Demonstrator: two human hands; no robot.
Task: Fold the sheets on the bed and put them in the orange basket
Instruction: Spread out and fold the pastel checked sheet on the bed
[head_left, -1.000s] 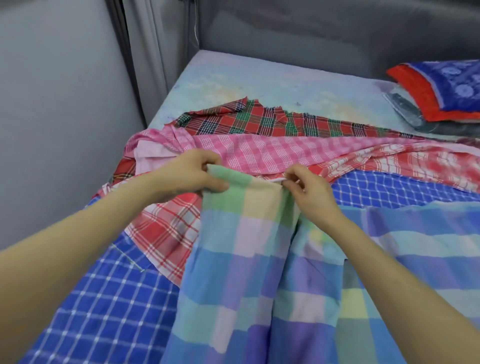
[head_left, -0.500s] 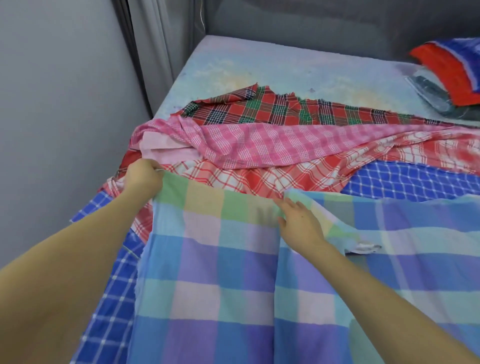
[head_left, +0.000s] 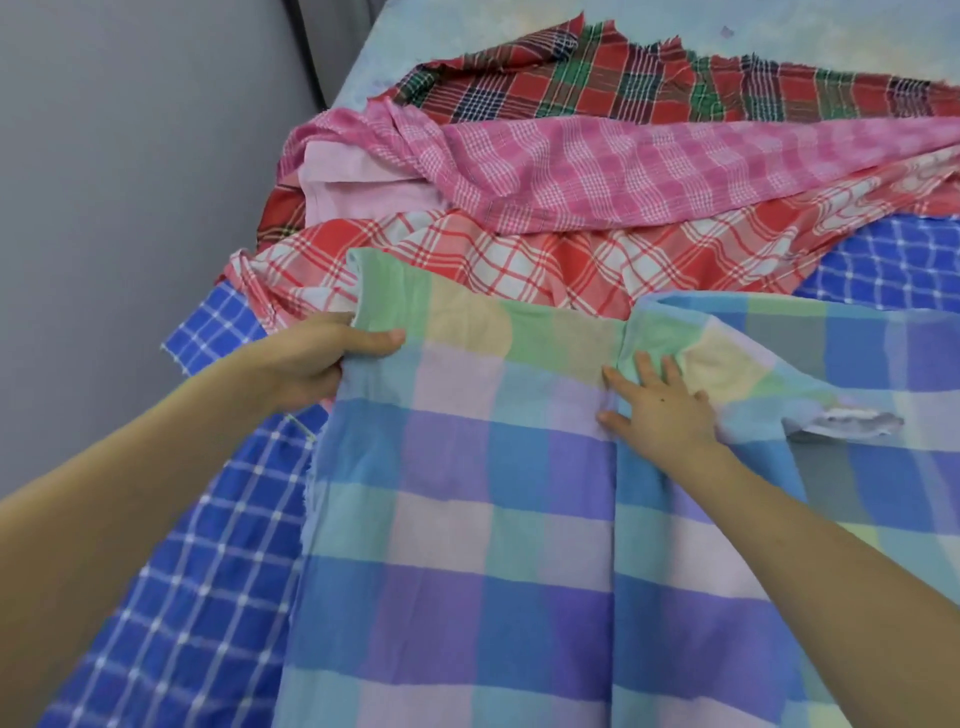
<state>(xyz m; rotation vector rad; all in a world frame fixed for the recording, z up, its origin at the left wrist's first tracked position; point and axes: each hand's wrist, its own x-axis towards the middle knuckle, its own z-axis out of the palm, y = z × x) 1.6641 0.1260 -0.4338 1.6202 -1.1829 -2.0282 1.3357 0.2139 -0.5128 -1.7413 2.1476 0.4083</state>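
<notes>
Head view: pastel checked cotton sheet (head_left: 467, 493) spread over other plaid sheets (head_left: 571, 171) on the pale-blue bed (head_left: 779, 31).
Gripped at far-left corner by left hand (head_left: 311, 358), pinned under flat, spread-fingered right hand (head_left: 660, 410); tug taut and level the edges before folding. No orange basket in view.

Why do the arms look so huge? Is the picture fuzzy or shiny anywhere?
Head view: the wide lens is close, so the forearms swell toward the bottom corners. Head view: slightly soft throughout; squares on the pastel checked sheet blur at their edges. Head view: even light, no glare, faint shadow beneath the left hand.
</notes>
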